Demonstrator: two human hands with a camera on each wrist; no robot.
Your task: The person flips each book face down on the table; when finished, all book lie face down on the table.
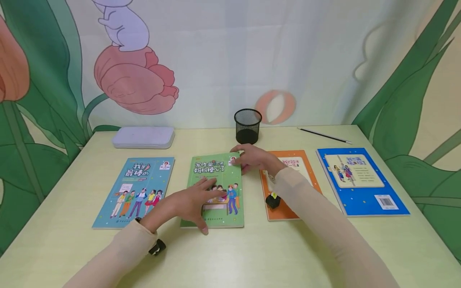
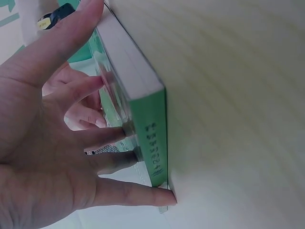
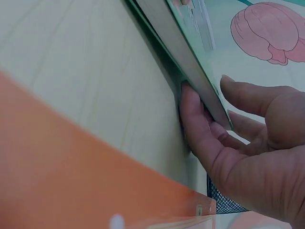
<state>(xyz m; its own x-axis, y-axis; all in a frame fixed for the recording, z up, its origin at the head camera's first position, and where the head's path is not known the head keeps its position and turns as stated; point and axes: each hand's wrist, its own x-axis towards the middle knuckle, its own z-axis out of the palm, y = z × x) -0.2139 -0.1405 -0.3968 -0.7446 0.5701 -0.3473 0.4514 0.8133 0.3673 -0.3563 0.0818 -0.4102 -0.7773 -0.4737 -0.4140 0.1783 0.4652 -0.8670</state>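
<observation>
A green book point(image 1: 219, 214) with a cartoon cover lies front up in the middle of the table. My left hand point(image 1: 192, 198) is spread over its lower left part, fingers extended. In the left wrist view the little finger reaches past the book's green spine point(image 2: 151, 138), and the thumb is by the bottom edge. My right hand point(image 1: 253, 157) grips the book's top right corner. The right wrist view has the fingers point(image 3: 193, 109) curled beneath that corner, which is raised off the table, with the thumb on the cover side.
A blue-grey book point(image 1: 119, 200) lies to the left. An orange book point(image 1: 284, 210), partly under my right forearm, and a bright blue book point(image 1: 363, 204) lie to the right. Behind stand a lilac case point(image 1: 144, 137), a black mesh pen cup point(image 1: 247, 128) and a pencil point(image 1: 324, 135).
</observation>
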